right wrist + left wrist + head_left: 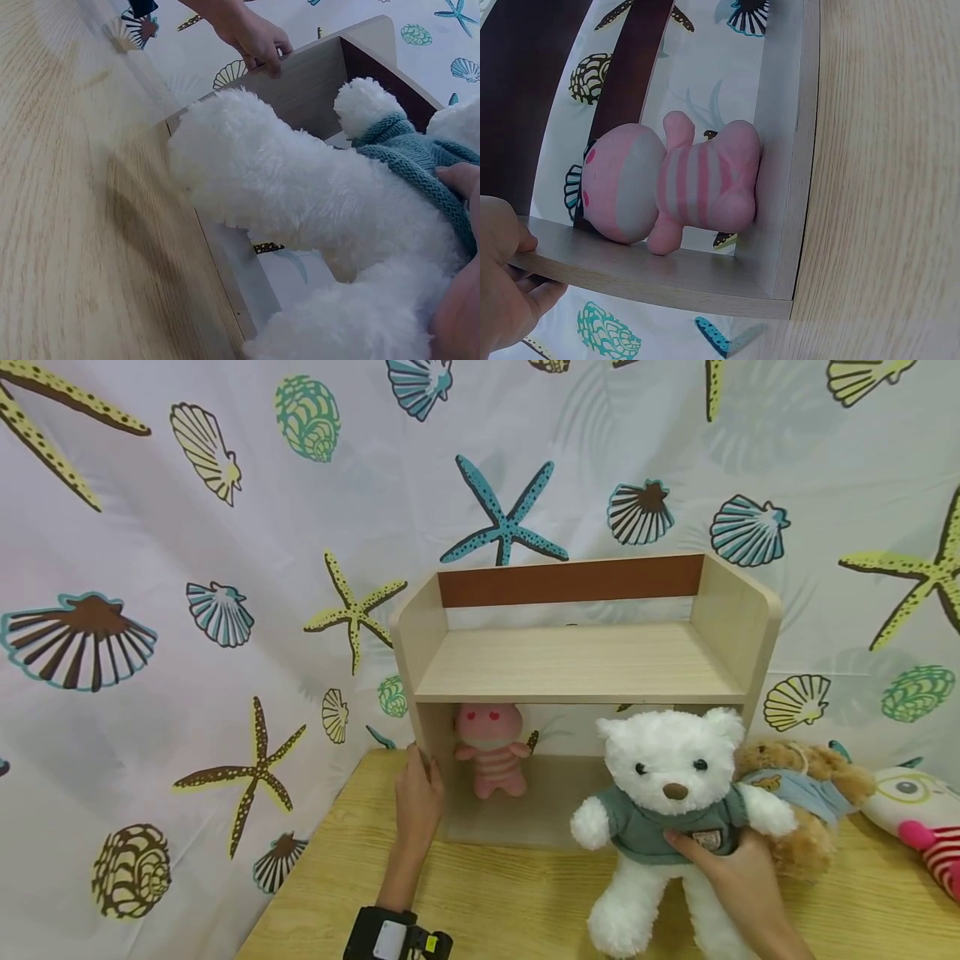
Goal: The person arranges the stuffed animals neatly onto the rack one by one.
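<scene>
— Right, what can you see of the hands from your end?

— From the head view I see the left hand on the left side panel of the wooden shelf, fingers curled round the panel's front edge. Its wrist camera cuts it off at the frame's corner, so I only get part of the palm and some fingers there.

— And the right hand?

— My right hand grips the white teddy bear round its middle, thumb over the green knitted sweater. The fingers go behind the bear, so I can't see them. The bear stands upright on the surface, just in front of the shelf's lower opening.

— Anything inside?

— A pink striped plush sits in the lower compartment, at the left. Behind the white bear lies a brown bear, half covered, and a striped toy is cut off at the right edge.
</scene>
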`<move>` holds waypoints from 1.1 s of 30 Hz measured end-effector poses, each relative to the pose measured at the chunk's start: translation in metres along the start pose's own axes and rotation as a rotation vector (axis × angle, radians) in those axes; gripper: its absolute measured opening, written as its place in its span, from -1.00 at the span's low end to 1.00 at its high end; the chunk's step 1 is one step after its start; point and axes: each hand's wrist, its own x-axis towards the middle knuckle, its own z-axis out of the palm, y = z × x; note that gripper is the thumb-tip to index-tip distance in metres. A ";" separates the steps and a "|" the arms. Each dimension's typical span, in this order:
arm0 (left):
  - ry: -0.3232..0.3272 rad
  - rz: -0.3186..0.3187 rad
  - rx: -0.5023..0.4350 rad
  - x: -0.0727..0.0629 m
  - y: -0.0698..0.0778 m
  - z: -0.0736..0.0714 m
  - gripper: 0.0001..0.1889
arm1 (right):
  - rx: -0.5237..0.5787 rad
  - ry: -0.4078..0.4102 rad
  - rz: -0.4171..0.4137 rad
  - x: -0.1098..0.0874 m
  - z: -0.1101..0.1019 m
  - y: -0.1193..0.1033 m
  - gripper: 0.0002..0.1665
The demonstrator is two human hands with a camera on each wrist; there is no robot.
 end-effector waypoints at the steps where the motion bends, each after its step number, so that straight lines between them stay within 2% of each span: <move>1: 0.000 -0.002 -0.001 0.000 0.000 0.000 -0.79 | -0.003 0.008 0.000 0.000 0.001 0.001 0.10; 10: 0.001 -0.004 -0.010 0.002 0.001 0.001 -0.76 | 0.020 0.037 -0.020 0.004 0.007 0.001 0.10; 27: -0.015 -0.010 -0.006 0.000 0.001 -0.001 -0.77 | 0.026 0.092 0.006 0.015 0.018 -0.001 0.14; 33: -0.018 -0.016 -0.008 0.001 0.001 -0.001 -0.76 | 0.054 0.088 -0.045 0.017 0.021 -0.004 0.06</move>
